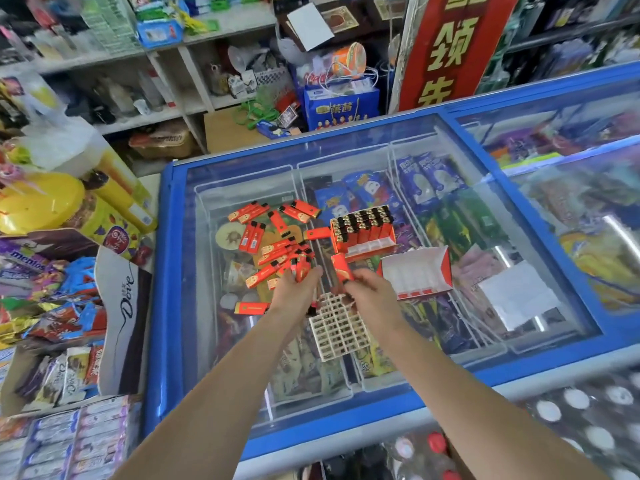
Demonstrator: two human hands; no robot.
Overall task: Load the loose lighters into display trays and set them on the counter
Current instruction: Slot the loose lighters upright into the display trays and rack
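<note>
Both hands worked over the glass lid of a blue chest freezer (162,306). The left hand (296,292) reached into the near edge of a heap of loose red lighters (277,254), its fingers curled round a few of them; the rest of the heap fanned out from the hand toward eleven and twelve o'clock. One stray lighter (251,308) lay flat on the glass at nine o'clock from the left wrist.

The right hand (369,294) pinched a single red lighter (341,268) between thumb and fingertips, the lighter standing nearly upright at eleven o'clock from the knuckles. Just below the two hands, at six o'clock, a white grid tray (339,332) lay on the lid with its cells bare, its far corner hidden under the fingers.

At twelve o'clock from the right hand stood a red display tray (363,232) packed with lighters, black caps up. At two o'clock, just beside that hand, an open red and white carton (417,273) lay tilted on the glass. A white sheet of paper (516,294) lay farther out at three o'clock.
</note>
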